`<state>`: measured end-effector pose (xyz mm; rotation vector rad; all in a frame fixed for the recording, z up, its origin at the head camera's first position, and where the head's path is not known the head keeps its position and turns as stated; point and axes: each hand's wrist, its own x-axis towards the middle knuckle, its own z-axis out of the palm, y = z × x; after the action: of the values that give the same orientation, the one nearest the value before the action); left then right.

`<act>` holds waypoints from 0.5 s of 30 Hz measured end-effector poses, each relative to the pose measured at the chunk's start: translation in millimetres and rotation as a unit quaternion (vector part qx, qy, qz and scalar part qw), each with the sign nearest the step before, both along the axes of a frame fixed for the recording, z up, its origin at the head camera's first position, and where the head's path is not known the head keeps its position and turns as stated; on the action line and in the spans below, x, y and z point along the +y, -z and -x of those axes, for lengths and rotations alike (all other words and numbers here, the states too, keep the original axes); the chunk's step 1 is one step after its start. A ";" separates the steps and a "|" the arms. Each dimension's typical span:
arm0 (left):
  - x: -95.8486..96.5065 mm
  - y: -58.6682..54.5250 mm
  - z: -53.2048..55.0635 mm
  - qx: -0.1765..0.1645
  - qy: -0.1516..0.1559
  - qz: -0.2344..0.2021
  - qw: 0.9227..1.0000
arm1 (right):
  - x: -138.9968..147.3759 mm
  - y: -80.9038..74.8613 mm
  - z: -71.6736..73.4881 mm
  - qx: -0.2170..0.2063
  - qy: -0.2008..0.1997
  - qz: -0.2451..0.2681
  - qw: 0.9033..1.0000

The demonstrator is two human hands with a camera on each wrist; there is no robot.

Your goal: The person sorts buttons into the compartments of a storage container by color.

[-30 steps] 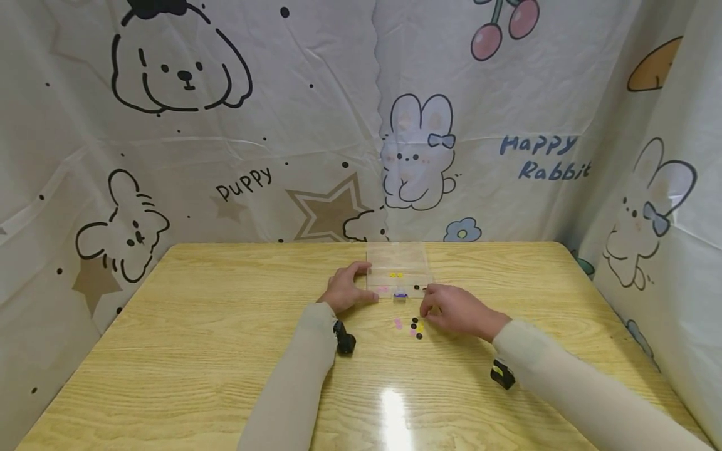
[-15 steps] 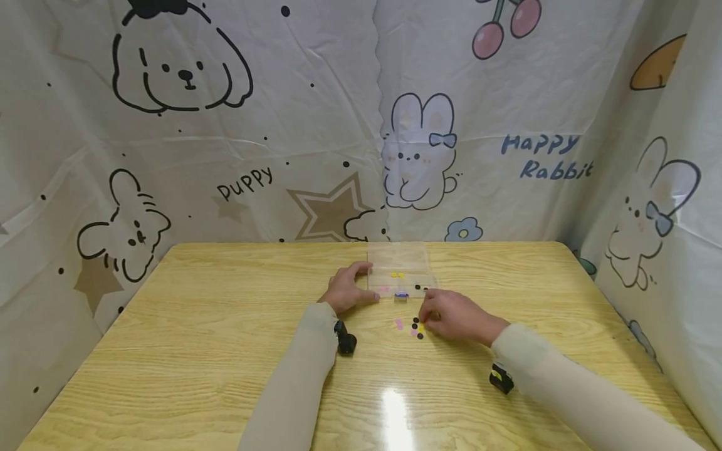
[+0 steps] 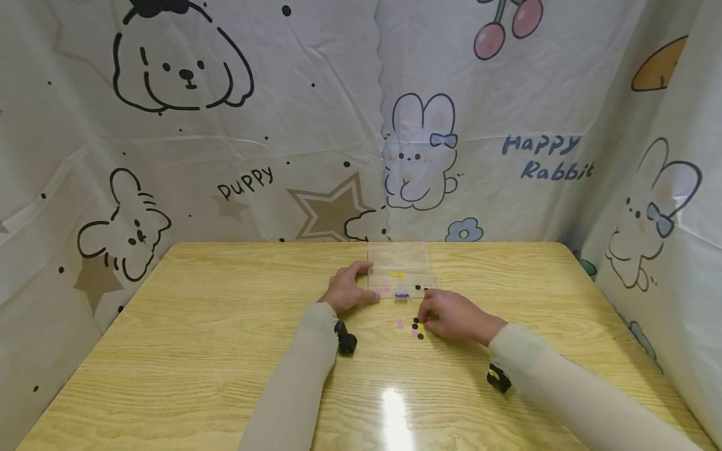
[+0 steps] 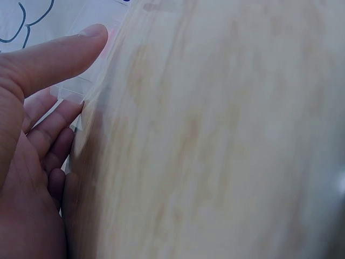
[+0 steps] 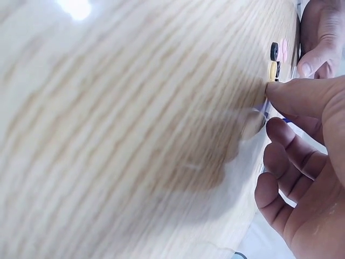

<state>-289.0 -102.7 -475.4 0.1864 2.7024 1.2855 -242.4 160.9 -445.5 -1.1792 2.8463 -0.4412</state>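
A clear plastic box [image 3: 408, 280] with its lid raised stands near the table's back edge. Yellow, pink and black small round pieces, like buttons, lie in it. My left hand [image 3: 345, 289] grips its left end, thumb at the front corner and fingers toward the back. In front of the box lies a loose group of the pieces: black pieces [image 3: 415, 320], pink pieces [image 3: 399, 324] and a yellow piece [image 5: 273, 70]. My right hand [image 3: 454, 315] reaches down at the group's right side, thumb and index finger close together at the tabletop; what lies between their tips is hidden.
The light wooden table [image 3: 214, 351] extends around the box. Patterned cloth [image 3: 316, 125] hangs behind it and at both sides. A blue-marked clasp [image 3: 401, 296] sits on the box's front edge.
My right hand has moved slightly down and left from beside the box's front right corner to the loose pieces, then stayed nearly still. The left hand keeps its place on the box.
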 end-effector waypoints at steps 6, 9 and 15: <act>1.2 2.2 2.0 0.002 -0.001 0.003 1.000 | 0.8 -0.2 -0.6 -0.003 0.006 0.001 1.000; 1.4 2.4 2.6 0.001 -0.001 0.002 1.000 | 1.5 -0.2 -1.2 -0.004 0.007 0.006 1.000; 1.5 1.8 2.0 -0.005 -0.003 0.000 1.000 | 3.6 0.6 -1.6 -0.003 -0.005 0.010 1.000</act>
<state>-290.9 -101.2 -477.1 0.1709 2.6983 1.2839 -240.9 164.5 -446.1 -1.1916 2.8371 -0.4721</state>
